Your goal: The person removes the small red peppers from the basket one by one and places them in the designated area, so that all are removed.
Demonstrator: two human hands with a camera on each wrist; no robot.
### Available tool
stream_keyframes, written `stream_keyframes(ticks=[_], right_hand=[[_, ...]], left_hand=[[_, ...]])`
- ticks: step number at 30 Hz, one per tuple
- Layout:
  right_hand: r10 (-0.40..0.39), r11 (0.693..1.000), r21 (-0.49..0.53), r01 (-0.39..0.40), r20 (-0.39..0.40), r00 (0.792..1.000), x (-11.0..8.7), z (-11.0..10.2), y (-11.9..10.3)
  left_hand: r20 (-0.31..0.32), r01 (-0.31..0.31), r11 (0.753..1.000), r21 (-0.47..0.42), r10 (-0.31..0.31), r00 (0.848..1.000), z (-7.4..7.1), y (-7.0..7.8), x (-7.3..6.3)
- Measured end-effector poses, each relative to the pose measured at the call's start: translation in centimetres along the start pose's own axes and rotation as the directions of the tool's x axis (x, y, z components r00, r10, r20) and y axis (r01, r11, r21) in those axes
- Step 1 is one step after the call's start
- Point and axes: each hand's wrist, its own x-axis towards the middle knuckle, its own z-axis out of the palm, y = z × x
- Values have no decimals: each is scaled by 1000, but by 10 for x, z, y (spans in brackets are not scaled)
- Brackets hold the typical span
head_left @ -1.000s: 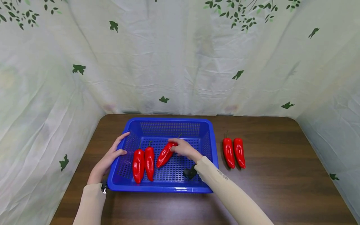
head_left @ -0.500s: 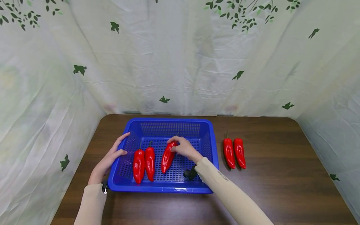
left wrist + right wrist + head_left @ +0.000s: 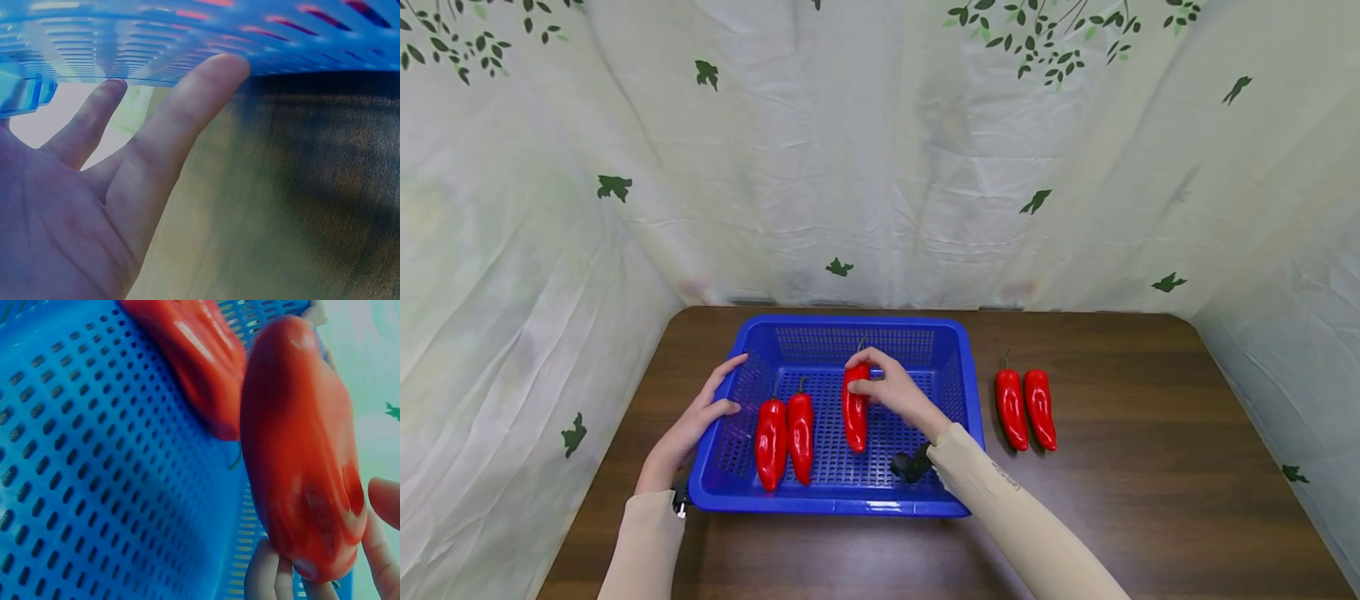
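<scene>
My right hand (image 3: 901,393) grips a glossy red chili pepper (image 3: 855,421) near its stem end, inside the blue basket (image 3: 827,505). Its tip points down toward the basket's near side. In the right wrist view that pepper (image 3: 294,437) looms large, with fingers and thumb around its lower end. Two more red peppers lie side by side in the left half of the basket, a wider one (image 3: 771,446) and a slimmer one (image 3: 801,437). Against the basket's left wall rests my left hand (image 3: 681,433), its fingers (image 3: 169,125) extended and spread along the slotted side.
Right of the basket, two further red peppers lie on the brown wooden table (image 3: 1150,467): one with a visible stem (image 3: 1011,408), the other beside it (image 3: 1040,408). A pale curtain (image 3: 880,167) with leaf prints hangs behind the table.
My right hand has turned the held pepper from a slant to nearly straight and raised it slightly away from the other two. The left hand stays at the basket's side.
</scene>
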Motion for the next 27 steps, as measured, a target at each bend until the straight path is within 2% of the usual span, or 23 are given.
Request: stream_keyframes(ticks=[15,27], right_hand=[[-64,998,-29,62,-79,995,-14,-13,-26],[-107,994,-23,106,-79,991,-29,-32,-40]], left_hand=[[12,-7,999,-33,8,1000,0,0,0],[10,-4,1000,-24,4,1000,0,0,0]])
